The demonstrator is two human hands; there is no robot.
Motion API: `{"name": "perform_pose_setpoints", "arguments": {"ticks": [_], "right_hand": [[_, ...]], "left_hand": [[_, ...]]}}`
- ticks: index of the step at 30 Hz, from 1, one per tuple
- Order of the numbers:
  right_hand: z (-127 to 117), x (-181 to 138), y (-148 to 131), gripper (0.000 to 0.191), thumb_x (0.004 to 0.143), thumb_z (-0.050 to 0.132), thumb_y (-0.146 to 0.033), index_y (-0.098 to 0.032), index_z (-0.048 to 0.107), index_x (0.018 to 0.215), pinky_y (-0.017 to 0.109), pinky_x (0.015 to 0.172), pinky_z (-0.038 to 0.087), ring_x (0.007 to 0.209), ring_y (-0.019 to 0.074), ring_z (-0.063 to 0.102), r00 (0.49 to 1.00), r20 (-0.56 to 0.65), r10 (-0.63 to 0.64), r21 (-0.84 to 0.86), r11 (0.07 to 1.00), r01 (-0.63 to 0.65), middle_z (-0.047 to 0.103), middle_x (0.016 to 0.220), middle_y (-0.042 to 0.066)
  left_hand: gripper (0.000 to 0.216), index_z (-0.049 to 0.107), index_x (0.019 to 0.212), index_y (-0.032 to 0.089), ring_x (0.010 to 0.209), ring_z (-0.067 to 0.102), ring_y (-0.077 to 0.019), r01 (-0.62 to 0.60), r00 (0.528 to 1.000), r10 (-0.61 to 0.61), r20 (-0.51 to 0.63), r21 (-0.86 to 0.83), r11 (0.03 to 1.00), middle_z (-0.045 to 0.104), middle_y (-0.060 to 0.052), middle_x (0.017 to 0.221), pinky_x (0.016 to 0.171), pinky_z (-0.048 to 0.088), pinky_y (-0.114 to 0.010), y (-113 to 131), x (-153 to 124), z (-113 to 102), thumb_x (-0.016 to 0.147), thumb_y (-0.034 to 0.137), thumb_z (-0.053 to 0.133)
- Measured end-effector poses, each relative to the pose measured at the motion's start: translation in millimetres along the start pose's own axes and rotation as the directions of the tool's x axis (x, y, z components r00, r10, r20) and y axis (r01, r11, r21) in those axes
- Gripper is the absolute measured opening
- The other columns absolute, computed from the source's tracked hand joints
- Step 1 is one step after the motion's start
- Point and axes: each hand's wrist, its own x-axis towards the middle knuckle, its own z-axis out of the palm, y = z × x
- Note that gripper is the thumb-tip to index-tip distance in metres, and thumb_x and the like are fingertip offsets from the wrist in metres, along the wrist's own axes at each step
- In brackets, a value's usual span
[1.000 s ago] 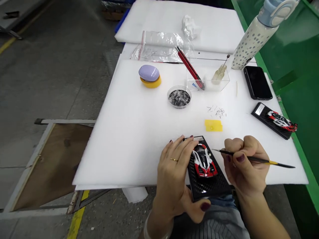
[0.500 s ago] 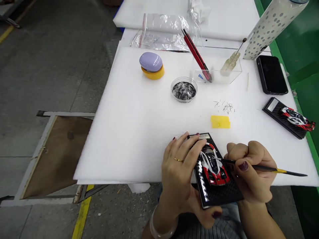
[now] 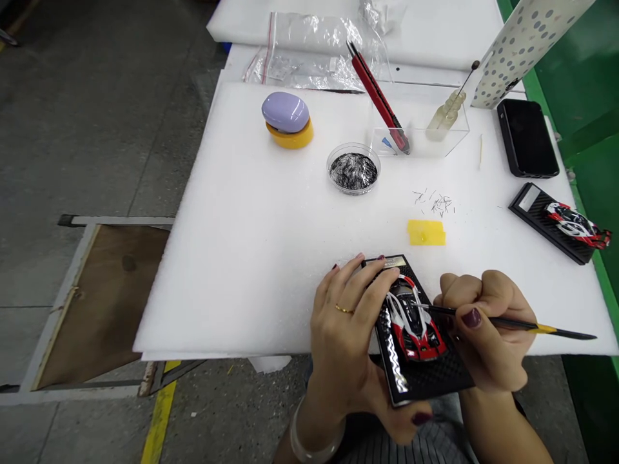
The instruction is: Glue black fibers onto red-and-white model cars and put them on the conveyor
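From my end, I look down on the white table point(image 3: 217, 258), with work gathered at its near edge, right of the middle. My left hand point(image 3: 345, 335) is wrapped round a black base point(image 3: 432, 380), fingers over its left side, thumb under its near end. My right hand point(image 3: 493, 328) has a narrow pinch on a slim tool point(image 3: 512, 323). The red-and-white model car point(image 3: 416, 325) sits on the base, which overhangs the table's near edge. Farther in stands a dish point(image 3: 354, 193) of dark slivers; nearer the base lie a yellow piece point(image 3: 425, 233) and loose slivers point(image 3: 441, 204).

I take the step in hand to be fine tip work at the car's cabin; whether the tip touches, I cannot tell. As I judge it, the next move calls for a light, short motion of the right fingers, with the left holding the base firm.
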Motion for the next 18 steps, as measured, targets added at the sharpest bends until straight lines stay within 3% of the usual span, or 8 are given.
{"name": "perform_pose_setpoints", "arguments": {"ticks": [6,18], "right_hand": [[1.1,1.4,-0.3,0.026,0.088,0.073,-0.020,-0.023,0.052,0.072,0.029,0.046,0.027,0.051,0.0130,0.037,0.999,0.027,-0.023,0.046,0.999,0.022,0.048,0.056,-0.003],[0.8,0.8,1.2,0.023,0.089,0.070,-0.016,-0.022,0.053,0.075,0.028,0.048,0.029,0.052,0.0119,0.037,0.999,0.044,-0.028,0.084,0.996,0.024,0.051,0.058,-0.004]], "left_hand": [[0.091,0.064,0.131,0.021,0.134,0.059,-0.0327,-0.021,0.998,0.018,-0.054,-0.048,0.999,0.070,-0.008,0.135,0.122,0.033,-0.049,-0.4,1.5,2.3,0.087,0.091,0.026],[0.088,0.063,0.131,0.021,0.133,0.059,-0.0321,-0.036,0.998,0.034,-0.045,-0.054,0.998,0.070,-0.008,0.135,0.122,0.033,-0.048,-0.5,0.5,1.1,0.089,0.089,0.027]]}}
